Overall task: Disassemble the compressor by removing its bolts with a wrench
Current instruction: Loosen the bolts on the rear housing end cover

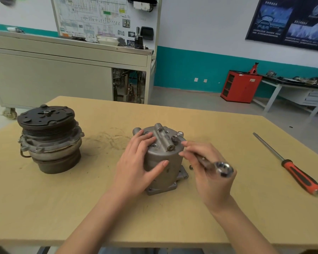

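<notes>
Grey compressor [155,162] in grasp of left hand [136,162], wrench [222,168] alongside in right hand [209,178].

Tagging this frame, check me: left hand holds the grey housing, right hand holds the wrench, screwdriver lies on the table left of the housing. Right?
One slip: the head view shows the screwdriver lying on the table right of the housing, not left. The left hand holds the housing and the right hand holds the wrench, as stated.
</notes>
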A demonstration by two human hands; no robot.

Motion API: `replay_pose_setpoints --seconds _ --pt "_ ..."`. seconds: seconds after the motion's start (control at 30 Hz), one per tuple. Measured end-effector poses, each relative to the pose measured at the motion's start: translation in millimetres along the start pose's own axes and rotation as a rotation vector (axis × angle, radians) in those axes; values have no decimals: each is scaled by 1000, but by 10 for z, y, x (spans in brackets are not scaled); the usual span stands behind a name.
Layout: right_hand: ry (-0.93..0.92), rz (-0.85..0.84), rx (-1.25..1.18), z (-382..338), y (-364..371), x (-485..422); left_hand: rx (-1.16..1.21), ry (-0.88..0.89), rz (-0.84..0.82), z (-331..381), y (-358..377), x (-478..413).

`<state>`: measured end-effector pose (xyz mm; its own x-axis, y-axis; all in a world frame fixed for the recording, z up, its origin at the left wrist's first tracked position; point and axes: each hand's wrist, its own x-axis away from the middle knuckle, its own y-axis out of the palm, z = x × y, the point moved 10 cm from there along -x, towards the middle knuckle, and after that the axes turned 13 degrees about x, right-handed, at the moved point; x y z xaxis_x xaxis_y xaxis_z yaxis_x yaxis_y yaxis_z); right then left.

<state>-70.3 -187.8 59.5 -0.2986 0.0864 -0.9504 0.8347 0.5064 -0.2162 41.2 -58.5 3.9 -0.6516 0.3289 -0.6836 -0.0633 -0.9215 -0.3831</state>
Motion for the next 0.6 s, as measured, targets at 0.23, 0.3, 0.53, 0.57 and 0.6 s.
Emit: replay_pose_setpoints --seconds 0.23,0.3,0.53,0.57,0.6 --pt "13 -15 26 2 -27 163 -6 2 5 -8 4 3" --pt "192 -29 -188 188 -35 153 -6 -3 1 -21 5 7" --pt "1258 -332 -865 1483 730 60 -2 -6 2 -10 -2 -3" --pt "1321 -485 -877 1545 910 33 -5 -6 -6 -9 1 -4" --pt "1334 -632 -868 1579 1071 -17 -4 -9 -19 -9 6 -5"
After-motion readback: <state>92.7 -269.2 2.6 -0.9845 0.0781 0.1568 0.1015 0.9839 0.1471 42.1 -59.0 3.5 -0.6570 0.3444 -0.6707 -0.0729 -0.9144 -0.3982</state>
